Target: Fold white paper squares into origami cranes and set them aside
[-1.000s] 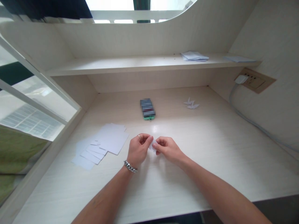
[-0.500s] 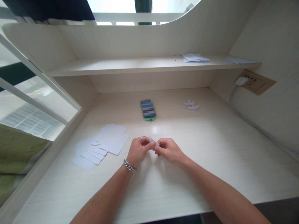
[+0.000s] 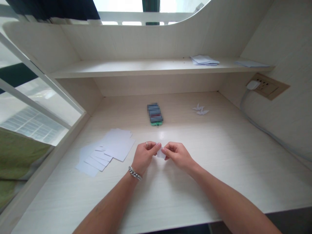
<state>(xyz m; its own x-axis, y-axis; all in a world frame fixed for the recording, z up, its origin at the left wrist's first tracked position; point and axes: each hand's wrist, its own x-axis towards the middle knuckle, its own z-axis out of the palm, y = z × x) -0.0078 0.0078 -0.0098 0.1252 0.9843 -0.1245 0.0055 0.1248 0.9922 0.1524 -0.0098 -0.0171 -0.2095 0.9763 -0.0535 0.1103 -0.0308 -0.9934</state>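
Between my two hands is a small folded piece of white paper [image 3: 160,154], held just above the desk. My left hand [image 3: 145,156] pinches its left edge between thumb and fingers; a ring and a chain bracelet show on this hand and wrist. On the other side, my right hand [image 3: 177,155] is closed on the paper's right edge with thumb and forefinger. Part of the paper is hidden behind the fingertips. Loose white paper sheets [image 3: 119,143] lie fanned out to the left of my left hand.
Small folded paper cranes [image 3: 201,110] sit at the desk's back right. A blurred dark object with a green end [image 3: 155,114] lies ahead of my hands. Paper stacks [image 3: 204,60] rest on the shelf [image 3: 136,68]. A grey cable [image 3: 265,130] runs down from the wall socket [image 3: 269,86].
The folded paper has turned, from a pointed corner showing upward to a squarish flap hanging below my fingers. My fingertips have moved slightly apart.
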